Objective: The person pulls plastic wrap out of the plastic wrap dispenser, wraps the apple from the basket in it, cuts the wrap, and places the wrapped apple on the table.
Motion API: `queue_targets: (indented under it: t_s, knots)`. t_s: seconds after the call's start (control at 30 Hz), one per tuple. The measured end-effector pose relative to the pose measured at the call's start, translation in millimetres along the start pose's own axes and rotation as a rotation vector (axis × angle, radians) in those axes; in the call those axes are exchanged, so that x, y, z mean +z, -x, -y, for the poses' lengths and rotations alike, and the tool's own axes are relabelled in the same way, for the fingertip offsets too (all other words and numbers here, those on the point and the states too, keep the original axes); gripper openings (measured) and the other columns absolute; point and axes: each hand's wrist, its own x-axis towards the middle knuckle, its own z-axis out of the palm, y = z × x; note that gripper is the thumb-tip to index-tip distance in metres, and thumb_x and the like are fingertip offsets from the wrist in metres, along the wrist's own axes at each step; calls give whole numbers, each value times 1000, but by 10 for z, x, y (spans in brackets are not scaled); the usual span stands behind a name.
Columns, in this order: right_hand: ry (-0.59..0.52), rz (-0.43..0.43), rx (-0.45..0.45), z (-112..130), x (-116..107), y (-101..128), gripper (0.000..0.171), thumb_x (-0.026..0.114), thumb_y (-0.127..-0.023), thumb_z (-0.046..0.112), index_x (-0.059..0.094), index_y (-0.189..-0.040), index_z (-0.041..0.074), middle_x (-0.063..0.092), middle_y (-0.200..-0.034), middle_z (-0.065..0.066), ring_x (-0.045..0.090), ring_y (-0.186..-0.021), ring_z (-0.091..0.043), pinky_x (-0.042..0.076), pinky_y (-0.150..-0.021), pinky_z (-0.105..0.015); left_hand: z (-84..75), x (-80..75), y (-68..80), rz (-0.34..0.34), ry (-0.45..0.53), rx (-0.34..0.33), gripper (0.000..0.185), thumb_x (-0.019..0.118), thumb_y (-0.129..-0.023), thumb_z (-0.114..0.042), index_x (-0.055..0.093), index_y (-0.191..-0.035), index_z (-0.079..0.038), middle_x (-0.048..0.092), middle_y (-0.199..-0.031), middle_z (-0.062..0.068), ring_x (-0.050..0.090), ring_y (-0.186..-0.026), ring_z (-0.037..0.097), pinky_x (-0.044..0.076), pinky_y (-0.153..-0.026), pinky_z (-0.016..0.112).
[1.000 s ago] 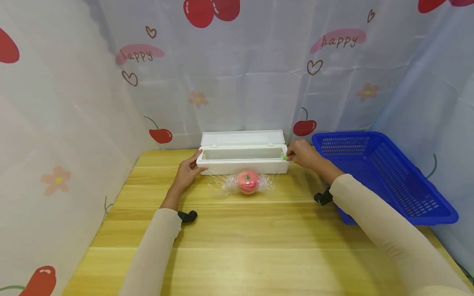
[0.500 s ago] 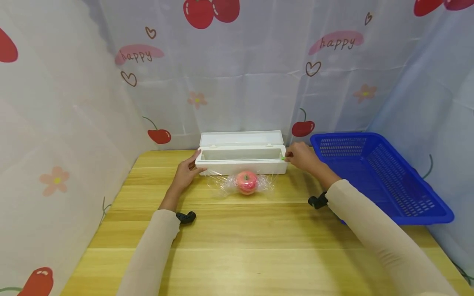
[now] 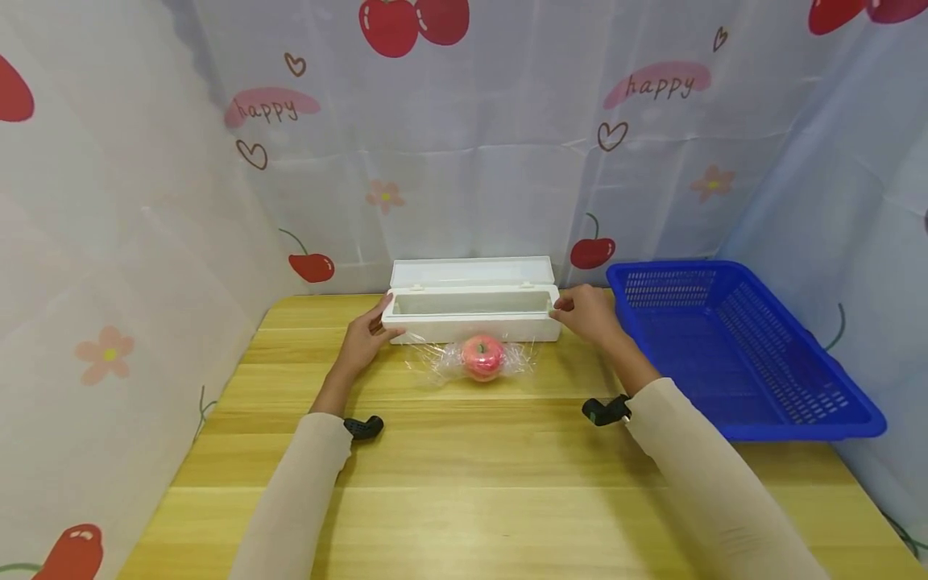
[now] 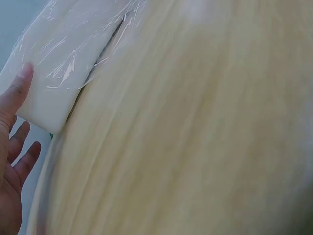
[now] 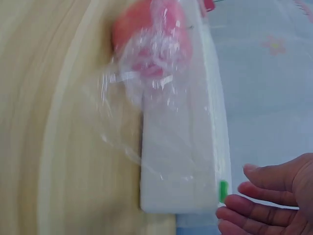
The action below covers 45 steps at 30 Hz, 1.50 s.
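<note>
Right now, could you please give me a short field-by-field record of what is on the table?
box: white dispenser box, lid open, at table's far edge
apple: red, wrapped in clear film, in front of box
left hand: touching box's left end
right hand: at box's right end
basket: blue, on the right
table: wooden

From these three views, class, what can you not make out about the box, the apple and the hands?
- Box inside: head view, front wall hides the bottom; whether a roll lies there cannot be told.
- Apple: right wrist view, blurred under film.
- Left hand: left wrist view, cut off by the edge.
- Right hand: head view, contact with the box too small to tell.
</note>
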Motion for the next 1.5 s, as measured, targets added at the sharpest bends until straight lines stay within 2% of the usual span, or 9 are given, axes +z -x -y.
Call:
queue_targets:
  t_s: [0.2, 0.33, 0.43, 0.57, 0.73, 1.03, 1.17, 1.27, 1.5]
  knots:
    - [-136, -133, 112, 16, 242, 204, 23, 77, -91, 17, 78, -94, -6, 75, -90, -21, 70, -88, -37, 57, -77, -48, 117, 19, 12, -6, 28, -15, 77, 74, -91, -2, 32, -156, 1, 28, -161, 22, 43, -140, 39, 46, -106, 46]
    - [-198, -178, 206, -21, 374, 294, 30, 78, -91, 21, 78, -97, -8, 75, -93, -22, 68, -91, -39, 57, -77, -49, 276, 70, -4, -12, 50, -18, 78, 73, -93, -4, 29, -158, -4, 27, -163, 21, 44, -138, 42, 51, -101, 46]
    - [-232, -195, 272, -56, 456, 298, 36, 79, -90, 28, 78, -100, -6, 75, -91, -21, 67, -90, -37, 55, -72, -42, 350, 93, -8, -35, 29, -29, 79, 73, -94, -9, 29, -160, -11, 29, -163, 16, 45, -139, 40, 52, -100, 44]
    - [-288, -176, 366, -86, 559, 263, 40, 81, -87, 38, 81, -100, 0, 75, -81, -18, 66, -79, -29, 47, -60, -30, 349, 111, 12, -66, -13, -54, 80, 75, -93, -17, 31, -160, -18, 33, -162, 10, 47, -138, 36, 52, -100, 46]
    - [-359, -186, 465, -60, 654, 231, 38, 83, -84, 41, 82, -98, 5, 75, -77, -15, 61, -64, -18, 42, -51, -25, 304, 135, 41, -98, -56, -63, 81, 78, -91, -22, 34, -160, -19, 34, -162, 9, 47, -138, 36, 49, -104, 51]
    - [-552, -218, 405, -75, 721, 235, 23, 82, -87, 17, 79, -98, -3, 76, -86, -10, 67, -68, -15, 53, -59, -17, 197, 158, 74, -136, -89, -84, 82, 80, -90, -23, 36, -159, -14, 46, -154, 15, 57, -127, 39, 53, -99, 50]
    - [-608, -182, 355, -74, 692, 257, 22, 80, -89, 14, 77, -101, -4, 76, -88, -12, 67, -69, -13, 58, -64, -23, 116, 165, 96, -216, -114, -100, 80, 83, -87, -16, 42, -154, -5, 59, -132, 22, 61, -119, 40, 56, -95, 49]
    - [-639, -166, 317, -81, 668, 273, 20, 78, -90, 11, 76, -103, -5, 76, -88, -12, 70, -73, -19, 61, -70, -31, 70, 182, 113, -283, -123, -108, 72, 86, -83, -12, 52, -145, 1, 60, -114, 23, 61, -111, 40, 57, -93, 48]
    - [-680, -146, 238, -132, 666, 283, 19, 77, -91, 8, 76, -103, -7, 76, -90, -14, 71, -76, -23, 62, -71, -37, 4, 219, 164, -374, -150, -67, 41, 88, -80, -13, 68, -113, 0, 65, -91, 16, 64, -87, 27, 57, -74, 22]
